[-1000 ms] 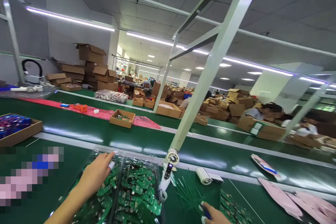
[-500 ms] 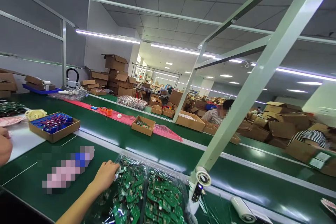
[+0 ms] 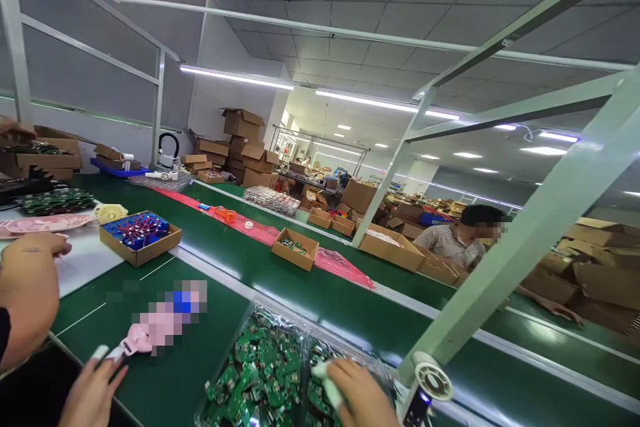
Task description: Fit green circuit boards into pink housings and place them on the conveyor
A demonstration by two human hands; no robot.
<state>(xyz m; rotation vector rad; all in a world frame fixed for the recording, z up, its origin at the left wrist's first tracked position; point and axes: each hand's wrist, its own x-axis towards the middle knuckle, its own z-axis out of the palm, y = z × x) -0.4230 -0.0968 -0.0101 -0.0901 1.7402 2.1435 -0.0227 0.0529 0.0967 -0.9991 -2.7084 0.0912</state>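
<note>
My left hand [image 3: 95,383], white covers on its fingertips, is at the near end of a pink plastic part [image 3: 140,339]. Its fingers are apart, and the foremost one reaches a pale tab on that end. The rest of the part is pixelated, with a blue patch near its far end. Over the right portion of a clear-plastic-lined tray of green circuit boards [image 3: 265,367] is my right hand [image 3: 357,390]. It has white covers on thumb and finger, which point left among the boards with a gap between them. Nothing held shows there.
A co-worker's arm [image 3: 30,287] reaches in at left, by pink plates [image 3: 50,222]. A cardboard box of blue parts with red wires [image 3: 140,233] stands behind. A small white fan [image 3: 434,377] is beside a slanted metal post [image 3: 500,267]. Another person [image 3: 450,237] sits across the belt.
The view has swung left. The hand at the boards' left edge is gone from there; my left hand now shows at the pink part and my right hand over the boards.
</note>
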